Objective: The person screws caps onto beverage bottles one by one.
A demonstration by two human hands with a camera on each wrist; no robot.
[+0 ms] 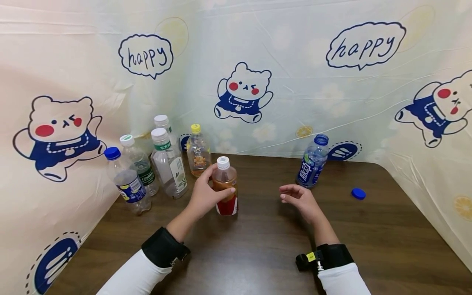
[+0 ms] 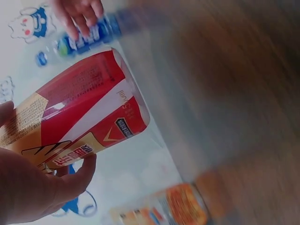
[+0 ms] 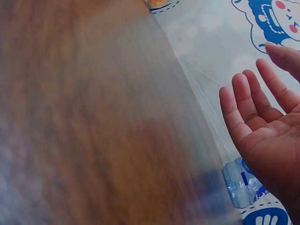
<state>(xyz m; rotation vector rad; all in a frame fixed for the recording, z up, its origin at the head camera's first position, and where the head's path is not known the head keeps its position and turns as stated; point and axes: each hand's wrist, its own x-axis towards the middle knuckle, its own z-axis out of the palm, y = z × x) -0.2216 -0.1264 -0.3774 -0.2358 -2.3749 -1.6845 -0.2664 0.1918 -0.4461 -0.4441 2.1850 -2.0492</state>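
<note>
My left hand (image 1: 207, 190) grips a drink bottle (image 1: 226, 205) with a white cap and a red and tan label, fingers and thumb round its sides. The left wrist view shows the label (image 2: 84, 98) close up, the thumb and fingertips round it. To the right, my right hand (image 1: 300, 200) is held over the table with nothing in it. Its fingers (image 3: 241, 93) are slightly bent and spread from the thumb in the right wrist view. Just behind that hand stands a blue-labelled bottle (image 1: 312, 164) without a cap. A blue cap (image 1: 358, 194) lies to its right.
At the left of the brown table (image 1: 265, 254) stand several clear bottles, among them a blue-capped one (image 1: 129, 184), a green-labelled one (image 1: 145, 172) and a tall white-capped one (image 1: 169, 170). A yellow-capped bottle (image 1: 199, 153) is behind my left hand. A printed curtain (image 1: 287, 94) hangs behind.
</note>
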